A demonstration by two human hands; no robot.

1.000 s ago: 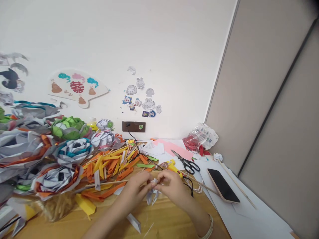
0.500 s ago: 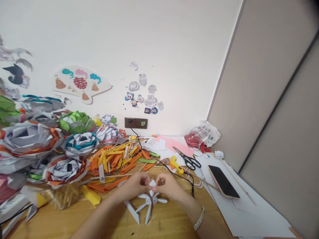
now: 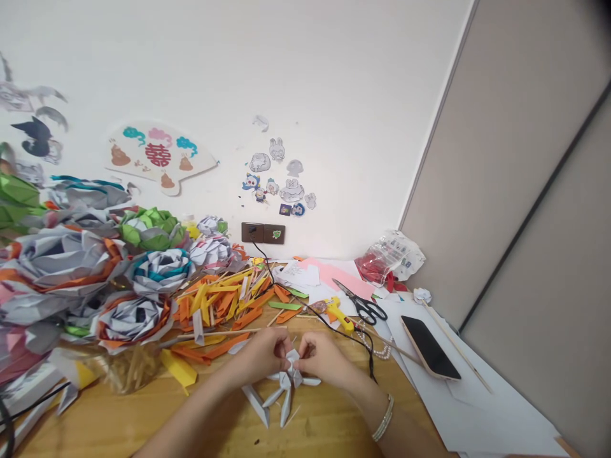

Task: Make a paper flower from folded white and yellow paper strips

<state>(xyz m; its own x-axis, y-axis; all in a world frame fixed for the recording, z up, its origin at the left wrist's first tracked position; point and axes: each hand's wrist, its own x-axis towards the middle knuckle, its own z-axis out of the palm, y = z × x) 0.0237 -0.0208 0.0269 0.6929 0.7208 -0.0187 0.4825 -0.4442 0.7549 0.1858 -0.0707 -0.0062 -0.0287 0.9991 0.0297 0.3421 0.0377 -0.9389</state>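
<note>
Between my two hands is a white folded-paper piece (image 3: 289, 380) with several narrow pointed arms spreading over the wooden table. My left hand (image 3: 268, 353) pinches its upper part from the left. From the right, my right hand (image 3: 321, 360) pinches the same upper part, thumb and fingertips pressed together. The folds under my fingertips are partly hidden. Beside the piece, below my left wrist, a separate folded white paper strip (image 3: 256, 404) lies on the table.
Folded orange and yellow strips (image 3: 229, 299) are heaped behind my hands. Large paper flowers (image 3: 136, 318) crowd the left. To the right are a yellow glue gun (image 3: 340, 315) with its black cord, black scissors (image 3: 365, 306), a phone (image 3: 430, 348) and white paper sheets (image 3: 496, 420).
The upper tip between my fingers has spread and tilted, and the piece's arms sit closer together. Both hands keep their pinch. The whole view has shifted slightly.
</note>
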